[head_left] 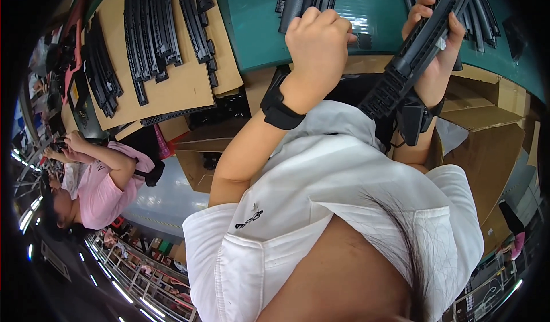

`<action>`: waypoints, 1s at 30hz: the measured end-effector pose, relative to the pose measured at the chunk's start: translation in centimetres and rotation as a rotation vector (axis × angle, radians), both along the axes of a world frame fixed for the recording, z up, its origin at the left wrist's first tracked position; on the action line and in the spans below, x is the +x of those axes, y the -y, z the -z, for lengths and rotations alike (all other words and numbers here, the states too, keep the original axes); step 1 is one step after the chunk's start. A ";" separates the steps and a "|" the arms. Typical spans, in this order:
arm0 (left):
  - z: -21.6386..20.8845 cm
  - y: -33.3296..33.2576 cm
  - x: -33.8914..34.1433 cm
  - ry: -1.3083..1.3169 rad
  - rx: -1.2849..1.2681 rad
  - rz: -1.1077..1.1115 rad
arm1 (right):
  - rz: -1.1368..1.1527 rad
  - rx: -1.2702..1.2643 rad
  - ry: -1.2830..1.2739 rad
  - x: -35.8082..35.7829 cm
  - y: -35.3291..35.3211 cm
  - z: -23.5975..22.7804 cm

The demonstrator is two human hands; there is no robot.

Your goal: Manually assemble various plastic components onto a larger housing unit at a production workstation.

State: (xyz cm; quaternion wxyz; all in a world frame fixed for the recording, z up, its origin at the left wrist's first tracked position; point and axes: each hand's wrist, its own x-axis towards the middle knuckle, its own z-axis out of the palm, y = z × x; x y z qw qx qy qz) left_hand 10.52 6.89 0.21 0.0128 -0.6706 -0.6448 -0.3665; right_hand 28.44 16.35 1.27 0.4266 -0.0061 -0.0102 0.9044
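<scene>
My right hand (442,56) grips a long black plastic part (415,56) with slots along its side and a ribbed, slotted lower end. Fingers and thumb are wrapped around its upper half, and it slants down to the left. A small whitish piece (440,44) shows on the part next to my thumb. To the left, my left hand (318,44) is closed in a fist above the green table (252,30). A small dark tip sticks out beside its fingers; the rest of what it holds is hidden. Behind this fist lie several black strips (309,1).
Rows of black slotted strips (150,30) lie on a cardboard sheet (166,96) at the left. More black strips (478,21) are at the far right. Open cardboard boxes (481,116) stand below the table edge. A co-worker in a pink shirt (106,184) works at the left.
</scene>
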 end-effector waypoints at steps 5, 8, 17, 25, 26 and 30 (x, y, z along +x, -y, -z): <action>-0.3 0.1 0.3 -0.093 -0.026 -0.064 | -0.009 0.019 0.034 -0.6 -0.1 -1.3; -0.2 0.2 0.4 -0.089 -0.015 -0.062 | 0.097 -0.035 0.094 -2.4 2.5 -4.0; -6.7 1.0 -0.7 0.395 -0.007 0.183 | 0.048 -0.220 -0.044 -2.9 2.9 -5.3; -9.1 2.5 -0.6 0.195 0.010 0.204 | -0.080 -0.234 -0.162 -3.6 3.4 -6.4; -9.3 2.6 -0.4 0.169 0.012 0.206 | -0.079 -0.236 -0.162 -3.7 3.4 -6.3; -10.1 2.7 -0.3 0.070 0.024 0.221 | -0.053 -0.211 -0.148 -3.7 3.6 -6.4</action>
